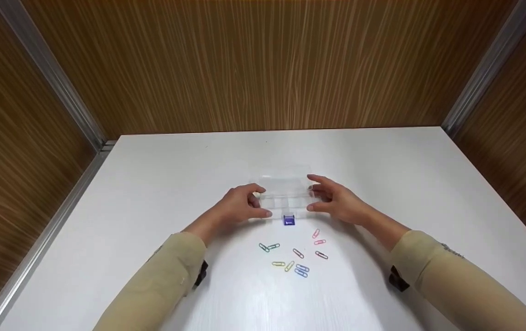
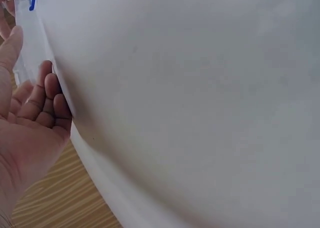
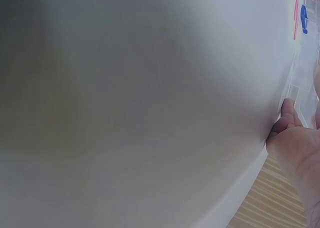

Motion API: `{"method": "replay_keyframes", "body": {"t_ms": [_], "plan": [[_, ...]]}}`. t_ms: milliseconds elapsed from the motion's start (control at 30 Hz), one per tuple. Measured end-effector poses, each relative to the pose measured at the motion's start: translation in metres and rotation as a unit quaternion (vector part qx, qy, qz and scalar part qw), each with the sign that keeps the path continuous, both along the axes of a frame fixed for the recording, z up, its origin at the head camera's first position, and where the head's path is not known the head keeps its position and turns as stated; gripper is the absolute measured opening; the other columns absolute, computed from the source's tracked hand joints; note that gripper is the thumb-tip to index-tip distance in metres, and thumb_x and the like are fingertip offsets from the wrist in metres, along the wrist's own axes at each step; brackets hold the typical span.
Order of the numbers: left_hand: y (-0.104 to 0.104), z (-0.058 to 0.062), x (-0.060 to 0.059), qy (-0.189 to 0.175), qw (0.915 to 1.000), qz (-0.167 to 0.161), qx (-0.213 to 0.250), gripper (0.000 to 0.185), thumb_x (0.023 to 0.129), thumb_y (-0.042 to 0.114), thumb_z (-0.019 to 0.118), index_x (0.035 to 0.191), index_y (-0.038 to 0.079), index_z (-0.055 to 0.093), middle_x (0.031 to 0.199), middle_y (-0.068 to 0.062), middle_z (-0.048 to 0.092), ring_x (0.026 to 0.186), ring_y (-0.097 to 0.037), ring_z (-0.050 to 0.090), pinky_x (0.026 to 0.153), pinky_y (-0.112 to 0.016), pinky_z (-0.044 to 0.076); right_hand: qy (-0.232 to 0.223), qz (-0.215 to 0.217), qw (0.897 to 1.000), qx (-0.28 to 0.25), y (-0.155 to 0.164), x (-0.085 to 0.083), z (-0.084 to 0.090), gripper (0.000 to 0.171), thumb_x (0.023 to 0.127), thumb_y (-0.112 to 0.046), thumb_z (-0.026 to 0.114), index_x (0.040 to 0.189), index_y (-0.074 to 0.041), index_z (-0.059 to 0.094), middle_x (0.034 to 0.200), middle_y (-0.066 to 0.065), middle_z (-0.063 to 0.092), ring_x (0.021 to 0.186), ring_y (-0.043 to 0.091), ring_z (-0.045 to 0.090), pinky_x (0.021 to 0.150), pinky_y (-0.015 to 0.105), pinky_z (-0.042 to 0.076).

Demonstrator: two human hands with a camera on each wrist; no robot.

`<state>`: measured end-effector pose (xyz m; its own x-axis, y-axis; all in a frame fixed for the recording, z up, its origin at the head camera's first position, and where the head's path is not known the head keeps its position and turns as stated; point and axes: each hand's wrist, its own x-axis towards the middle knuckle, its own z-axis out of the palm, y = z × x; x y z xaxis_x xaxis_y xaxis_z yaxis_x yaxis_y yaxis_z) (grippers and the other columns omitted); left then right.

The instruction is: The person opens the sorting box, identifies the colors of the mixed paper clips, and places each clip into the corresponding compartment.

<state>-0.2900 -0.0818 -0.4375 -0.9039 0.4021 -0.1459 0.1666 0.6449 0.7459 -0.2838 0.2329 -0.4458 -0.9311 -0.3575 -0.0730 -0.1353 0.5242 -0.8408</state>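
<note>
A clear plastic box (image 1: 297,202) with inner dividers sits on the white table, its lid (image 1: 283,184) raised at the back. A blue-purple latch (image 1: 289,220) is at the middle of its front edge. My left hand (image 1: 240,202) holds the box by its left end, thumb near the front and fingers curled at the side. From the other end my right hand (image 1: 343,202) grips it, thumb at the front and index finger stretched towards the lid. In both wrist views the box shows only in part at the frame's edge.
In front of the box lie several loose paper clips: green (image 1: 264,248), yellow (image 1: 279,264), blue (image 1: 302,268), pink (image 1: 319,242) and dark red (image 1: 298,253). Wood-patterned panels (image 1: 253,64) stand behind and at both sides of the white table (image 1: 175,161).
</note>
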Motion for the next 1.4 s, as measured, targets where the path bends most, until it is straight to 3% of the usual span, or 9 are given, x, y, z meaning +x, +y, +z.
{"method": "replay_keyframes", "body": {"t_ms": [333,533,700,900,1400], "plan": [[-0.001,-0.001,-0.001,-0.009,0.9999,-0.004,0.013,0.068,0.089,0.032,0.09,0.146,0.014,0.059,0.101,-0.003,0.067,0.092,-0.02,0.06,0.088,-0.034,0.048,0.012,-0.024,0.999,-0.019,0.008,0.007,0.009,0.076,0.1,-0.031,0.077,0.164,-0.015,0.04,0.153,0.02,0.054,0.14,0.036,0.054,0.117,0.054,0.039],[0.0,0.0,-0.002,-0.012,0.9997,-0.009,0.018,0.068,0.089,0.031,0.09,0.146,0.012,0.059,0.101,-0.003,0.068,0.091,-0.019,0.06,0.089,-0.033,0.048,0.032,-0.06,0.998,-0.013,0.023,0.021,0.02,0.051,0.1,-0.029,0.078,0.143,-0.007,0.063,0.129,0.012,0.069,0.114,0.029,0.063,0.098,0.033,0.051],[-0.001,-0.001,-0.003,-0.008,0.9998,-0.013,0.014,0.067,0.089,0.03,0.089,0.146,0.011,0.059,0.101,-0.003,0.068,0.09,-0.019,0.059,0.087,-0.033,0.048,0.022,-0.004,1.0,-0.014,0.03,0.04,0.018,0.027,0.098,-0.018,0.079,0.119,-0.002,0.074,0.109,0.009,0.071,0.098,0.027,0.061,0.085,0.024,0.05],[-0.001,0.0,-0.004,-0.003,0.9999,-0.015,0.0,0.066,0.089,0.032,0.089,0.145,0.014,0.06,0.102,-0.003,0.067,0.091,-0.02,0.059,0.084,-0.034,0.048,-0.018,0.074,0.997,0.001,0.029,0.055,0.007,0.017,0.096,-0.015,0.081,0.11,-0.007,0.078,0.103,0.008,0.072,0.092,0.024,0.059,0.078,0.022,0.047],[-0.005,0.007,0.001,-0.005,0.9999,-0.012,-0.003,0.066,0.088,0.031,0.091,0.144,0.014,0.06,0.1,-0.003,0.069,0.091,-0.02,0.06,0.087,-0.034,0.048,-0.002,0.093,0.996,-0.006,0.023,0.064,-0.001,0.013,0.091,-0.015,0.086,0.103,-0.015,0.082,0.107,0.007,0.071,0.102,0.025,0.06,0.085,0.022,0.049]]}}
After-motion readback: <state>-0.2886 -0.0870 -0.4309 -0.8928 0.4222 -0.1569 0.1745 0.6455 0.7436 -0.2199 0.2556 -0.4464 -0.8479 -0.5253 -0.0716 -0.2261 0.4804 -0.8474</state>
